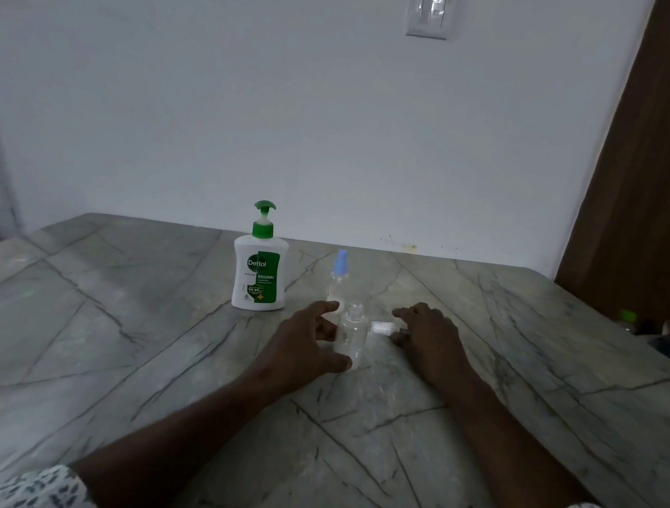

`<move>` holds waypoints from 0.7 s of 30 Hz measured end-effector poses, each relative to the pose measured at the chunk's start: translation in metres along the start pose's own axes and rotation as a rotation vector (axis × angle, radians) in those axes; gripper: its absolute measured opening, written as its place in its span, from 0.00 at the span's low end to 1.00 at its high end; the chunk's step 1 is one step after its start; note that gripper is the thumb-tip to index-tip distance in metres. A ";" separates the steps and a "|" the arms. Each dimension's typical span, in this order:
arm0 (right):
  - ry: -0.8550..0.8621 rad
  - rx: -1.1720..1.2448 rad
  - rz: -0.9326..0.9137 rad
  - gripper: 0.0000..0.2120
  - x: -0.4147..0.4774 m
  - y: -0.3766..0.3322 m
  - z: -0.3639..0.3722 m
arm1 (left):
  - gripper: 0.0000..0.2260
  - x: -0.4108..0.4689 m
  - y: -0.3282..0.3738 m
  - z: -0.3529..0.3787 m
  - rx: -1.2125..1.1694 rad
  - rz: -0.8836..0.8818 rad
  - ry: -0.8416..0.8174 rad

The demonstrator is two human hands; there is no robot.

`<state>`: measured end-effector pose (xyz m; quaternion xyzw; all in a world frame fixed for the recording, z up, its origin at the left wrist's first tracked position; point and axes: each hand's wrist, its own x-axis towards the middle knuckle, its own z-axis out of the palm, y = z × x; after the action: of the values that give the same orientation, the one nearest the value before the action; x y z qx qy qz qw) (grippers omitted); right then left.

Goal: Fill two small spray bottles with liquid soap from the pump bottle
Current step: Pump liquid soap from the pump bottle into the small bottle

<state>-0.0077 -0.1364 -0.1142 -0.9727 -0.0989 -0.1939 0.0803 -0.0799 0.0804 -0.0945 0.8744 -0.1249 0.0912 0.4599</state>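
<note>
Labelled "Dettol Original": pump bottle [259, 274]; left hand [309, 336] apparently curled round uncapped bottle [352, 337]; right hand [431, 331] pinches white cap [382, 328].

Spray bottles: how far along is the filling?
Barely begun. Done: the near bottle has its white spray top off. In hand: the left hand holds that bottle, the right hand the top. Left: both look empty, the blue-topped bottle is capped, the soap pump bottle untouched.
</note>
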 end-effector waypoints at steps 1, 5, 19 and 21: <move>0.001 0.002 -0.002 0.20 0.000 0.000 0.000 | 0.40 0.000 0.000 0.000 0.003 -0.004 -0.012; 0.000 0.019 0.002 0.23 -0.001 0.001 -0.002 | 0.38 0.002 0.009 -0.018 0.034 0.010 -0.004; 0.355 0.453 -0.158 0.22 -0.011 -0.007 -0.020 | 0.52 0.048 -0.053 -0.125 -0.367 -0.226 0.205; 0.361 0.456 -0.195 0.24 -0.012 -0.011 -0.022 | 0.46 0.052 -0.060 -0.123 -0.401 -0.172 0.183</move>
<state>-0.0289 -0.1324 -0.0973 -0.8653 -0.2167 -0.3434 0.2940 -0.0175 0.2076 -0.0581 0.7610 -0.0234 0.1040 0.6399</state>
